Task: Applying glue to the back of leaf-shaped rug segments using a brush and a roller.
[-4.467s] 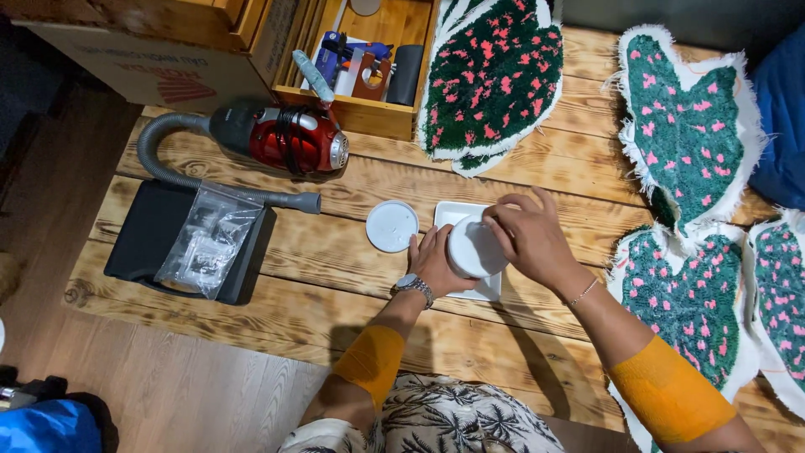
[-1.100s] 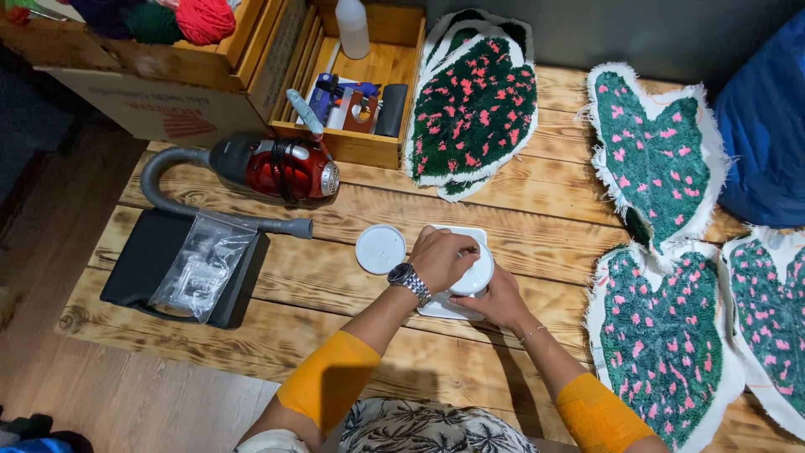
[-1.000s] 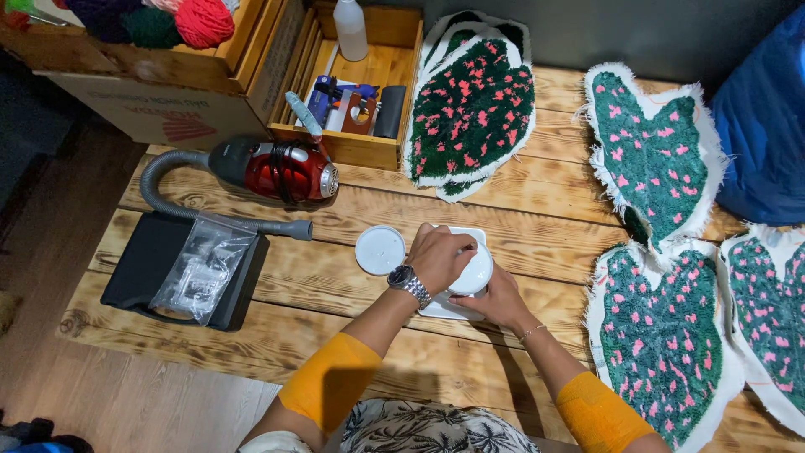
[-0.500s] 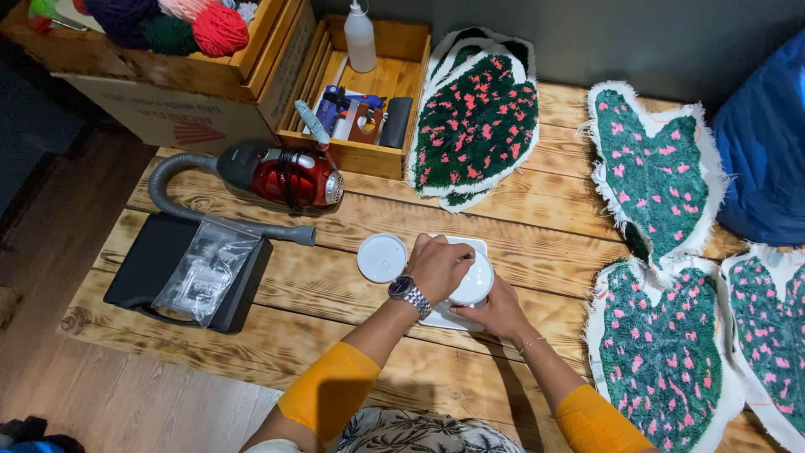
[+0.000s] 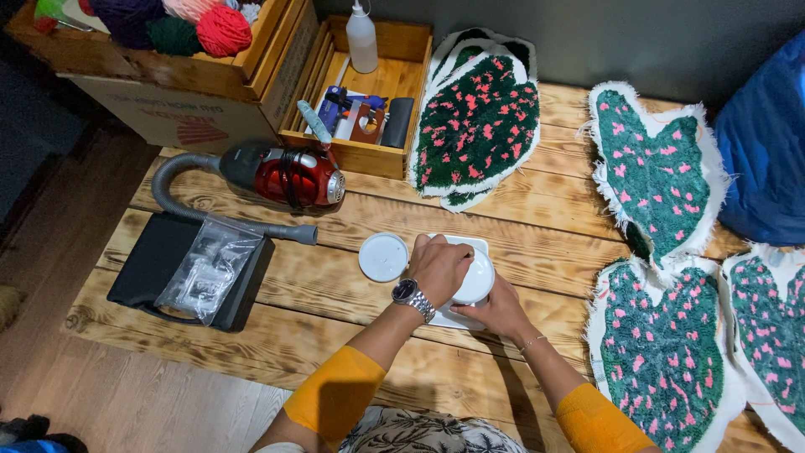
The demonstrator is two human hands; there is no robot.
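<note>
My left hand [image 5: 438, 268] rests on top of a round white container [image 5: 476, 279], fingers curled over its rim. My right hand [image 5: 496, 309] cups the same container from below and to the side. The container stands on a white square tray [image 5: 470, 245] on the wooden pallet table [image 5: 553, 226]. A round white lid [image 5: 383, 257] lies flat on the wood just left of my left hand.
A red handheld vacuum [image 5: 289, 177] with grey hose lies left of the lid. A black case [image 5: 180, 273] carries a clear plastic bag. Green tufted rugs with pink dots [image 5: 478, 126] [image 5: 658, 172] [image 5: 667, 352] cover the right. A wooden tool box [image 5: 369, 101] sits behind.
Earlier my right hand was on top of the container; now my left hand covers it and my right hand holds it from below. The view shifted slightly.
</note>
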